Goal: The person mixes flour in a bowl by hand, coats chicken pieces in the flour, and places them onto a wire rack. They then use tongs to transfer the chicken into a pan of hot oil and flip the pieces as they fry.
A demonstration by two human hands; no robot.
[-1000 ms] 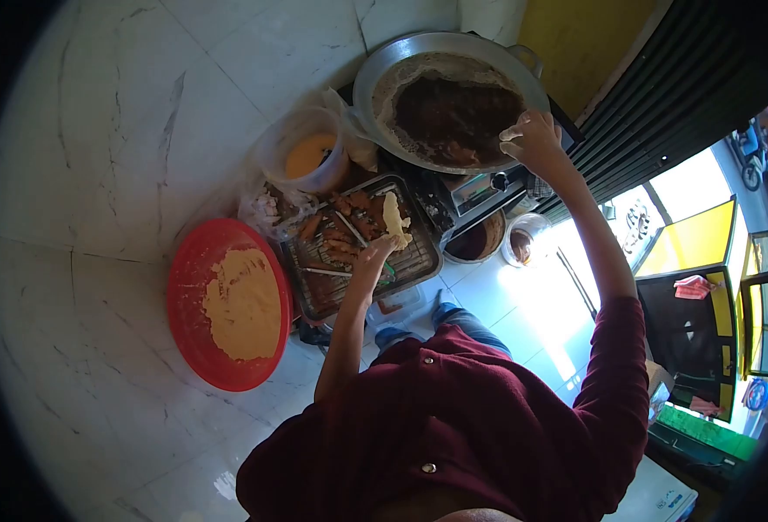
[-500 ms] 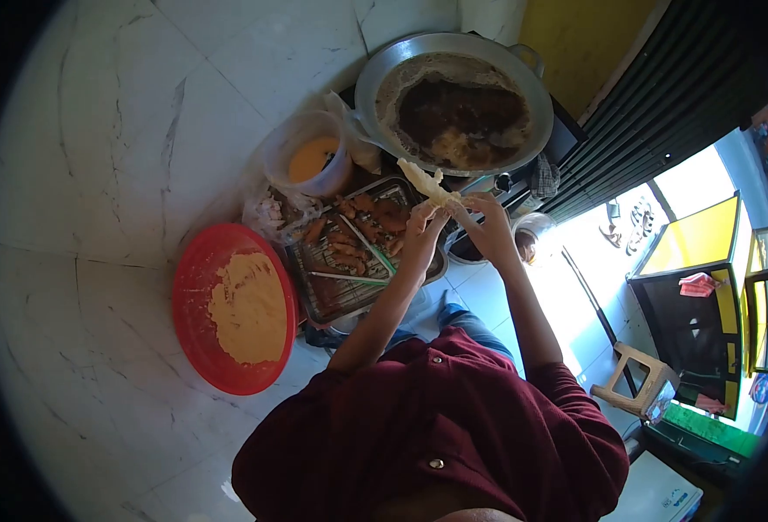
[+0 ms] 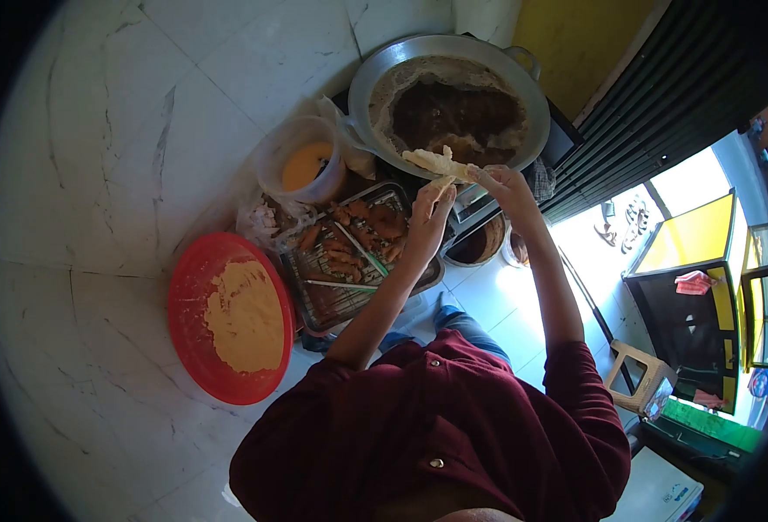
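A pale, floury piece of food (image 3: 440,163) is stretched between my two hands near the rim of a large metal pan (image 3: 362,96). My left hand (image 3: 430,209) pinches its lower edge, fingers closed. The right end is gripped by my right hand (image 3: 499,184), fingers also closed. Dark, foaming liquid (image 3: 458,113) fills much of the pan. Below my left hand, browned pieces (image 3: 347,248) and tongs (image 3: 362,250) with green parts lie on a rack over a tray (image 3: 319,322).
A red basin (image 3: 188,326) with yellowish flour (image 3: 245,317) sits at left. Beside the tray are a clear tub (image 3: 271,161) of orange liquid and a plastic bag (image 3: 271,217). A dark-filled pot (image 3: 475,248) and a stool (image 3: 654,383) are at right.
The food piece has turned from slanting to nearly level along the pan's rim. My right hand has moved up and to the right, farther from my left hand.
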